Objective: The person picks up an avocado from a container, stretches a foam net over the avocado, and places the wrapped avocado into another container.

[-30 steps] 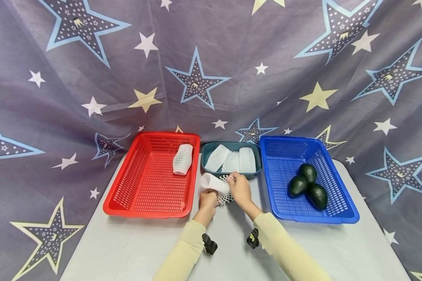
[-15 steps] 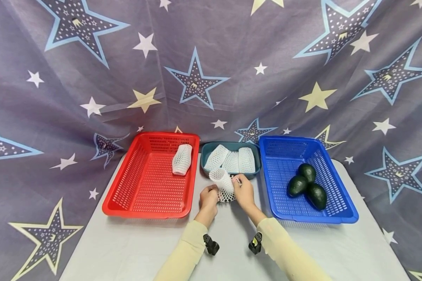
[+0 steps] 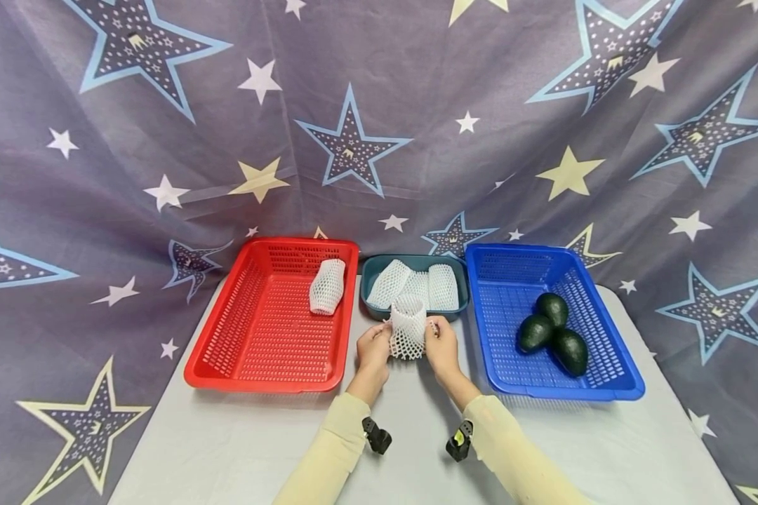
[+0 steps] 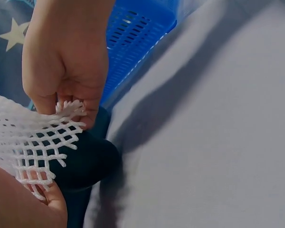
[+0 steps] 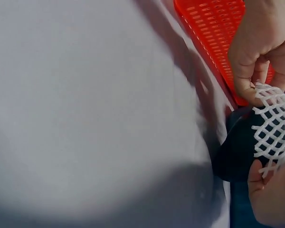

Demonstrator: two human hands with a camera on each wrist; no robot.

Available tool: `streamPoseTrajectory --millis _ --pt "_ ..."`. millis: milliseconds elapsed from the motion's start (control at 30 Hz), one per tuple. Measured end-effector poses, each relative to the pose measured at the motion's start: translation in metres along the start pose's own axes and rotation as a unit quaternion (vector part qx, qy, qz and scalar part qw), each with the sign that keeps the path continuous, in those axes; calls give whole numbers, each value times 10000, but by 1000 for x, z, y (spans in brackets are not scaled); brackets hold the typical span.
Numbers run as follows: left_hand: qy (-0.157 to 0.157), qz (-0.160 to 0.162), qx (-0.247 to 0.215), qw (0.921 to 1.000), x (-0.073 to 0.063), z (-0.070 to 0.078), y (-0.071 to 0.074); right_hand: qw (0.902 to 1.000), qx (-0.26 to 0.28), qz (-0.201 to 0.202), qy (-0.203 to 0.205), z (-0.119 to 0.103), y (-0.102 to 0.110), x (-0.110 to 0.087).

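A white foam net sleeve point(image 3: 408, 326) stands upright between the two hands, in front of the teal bin. The left hand point(image 3: 373, 347) pinches its edge on the left, and the right hand point(image 3: 441, 344) pinches the opposite edge. Out of the stretched lower mesh pokes a dark avocado point(image 4: 97, 161), best seen in the left wrist view; the sleeve covers its other end. From the right wrist view, fingers of both hands hold the net's rim around the same avocado point(image 5: 235, 149).
A red basket point(image 3: 268, 386) at left holds one netted piece point(image 3: 327, 287). The teal bin point(image 3: 369, 270) holds several white net sleeves point(image 3: 443, 287). At right, a blue basket point(image 3: 502, 330) contains 3 avocados point(image 3: 570, 352). A starred cloth hangs behind the table.
The net sleeve has swung from leaning left to upright. The left hand has shifted from beneath it to its left edge, while the right hand has moved slightly right.
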State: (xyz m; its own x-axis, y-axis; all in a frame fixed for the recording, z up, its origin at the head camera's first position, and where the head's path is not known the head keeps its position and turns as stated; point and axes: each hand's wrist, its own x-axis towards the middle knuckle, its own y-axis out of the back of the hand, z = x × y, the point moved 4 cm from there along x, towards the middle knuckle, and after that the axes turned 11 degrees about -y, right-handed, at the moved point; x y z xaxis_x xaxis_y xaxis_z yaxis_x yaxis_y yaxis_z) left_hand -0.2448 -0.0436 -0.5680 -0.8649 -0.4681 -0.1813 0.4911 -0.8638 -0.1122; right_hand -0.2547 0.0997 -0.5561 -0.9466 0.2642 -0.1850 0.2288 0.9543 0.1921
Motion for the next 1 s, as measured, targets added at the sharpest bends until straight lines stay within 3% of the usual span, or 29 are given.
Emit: streamPoseTrajectory --millis 233,600,733,1000 --pt "281 -400 -319 9983 -2 -2 -4 9986 512 -149 -17 5 7 1" --pt "398 -765 -801 9930 -5 -5 -11 9986 432 158 -269 10 18 2" --pt "339 -772 -754 9936 -3 -8 -13 9975 567 237 -362 11 19 2" --pt "146 -675 -239 9973 -1 -10 -14 9964 466 440 -562 17 22 8"
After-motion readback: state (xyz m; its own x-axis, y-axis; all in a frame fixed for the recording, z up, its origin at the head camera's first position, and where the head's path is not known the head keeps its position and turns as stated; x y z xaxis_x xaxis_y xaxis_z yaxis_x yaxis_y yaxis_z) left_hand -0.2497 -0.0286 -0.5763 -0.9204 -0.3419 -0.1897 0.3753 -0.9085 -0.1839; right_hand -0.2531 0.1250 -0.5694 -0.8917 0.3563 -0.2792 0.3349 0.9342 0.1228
